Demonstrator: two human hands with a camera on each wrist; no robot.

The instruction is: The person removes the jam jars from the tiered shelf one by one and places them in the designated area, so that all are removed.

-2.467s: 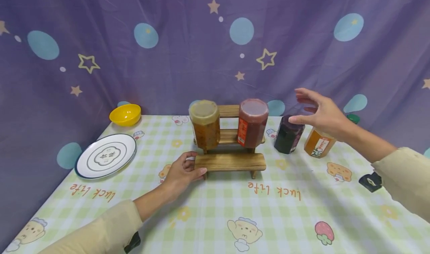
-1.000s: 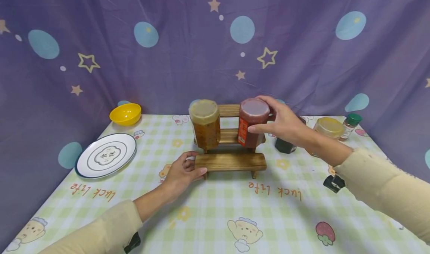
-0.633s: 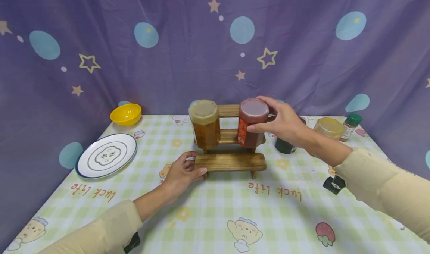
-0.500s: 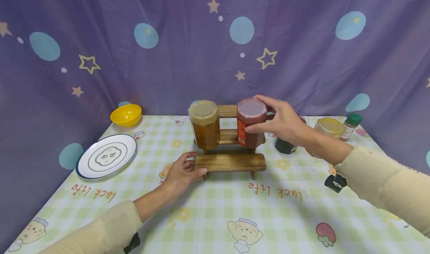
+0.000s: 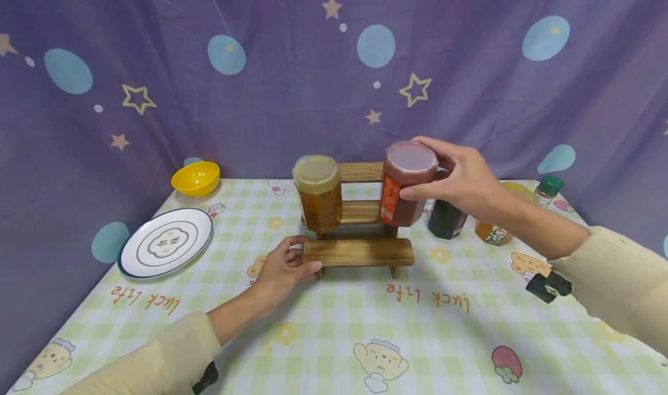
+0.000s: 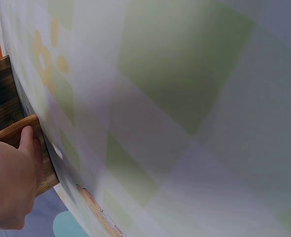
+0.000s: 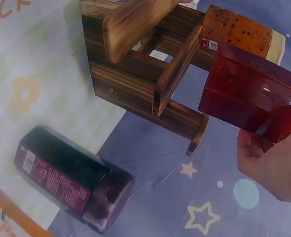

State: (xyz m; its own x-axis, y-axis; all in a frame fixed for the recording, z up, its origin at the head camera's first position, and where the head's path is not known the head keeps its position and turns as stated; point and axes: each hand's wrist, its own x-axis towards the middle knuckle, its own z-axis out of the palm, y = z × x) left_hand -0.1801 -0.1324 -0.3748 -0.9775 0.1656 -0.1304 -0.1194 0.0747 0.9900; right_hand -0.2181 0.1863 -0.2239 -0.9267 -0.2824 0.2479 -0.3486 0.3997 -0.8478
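The right hand (image 5: 472,177) has a firm hold of the red jar (image 5: 408,189): the thumb presses the front side near the label, and the fingers go around the back. The grip is as wide as the jar, no more. The jar is at the right end of the middle step of the wooden rack (image 5: 360,253) (whether its bottom touches the wood, I cannot tell).

The left hand (image 5: 282,270) pinches the left end of the lowest step, with the thumb on the front edge and the other fingers bent behind it.

The amber jar (image 5: 319,200) stands on the left part of the middle step. To the right of the rack, the dark jar (image 5: 447,221) and the orange jar (image 5: 492,232) stand on the checked cloth (image 5: 323,337), and behind them is a small bottle (image 5: 548,191) with green cap. Far on the left side there are a white plate (image 5: 137,241) and a yellow bowl (image 5: 197,189).
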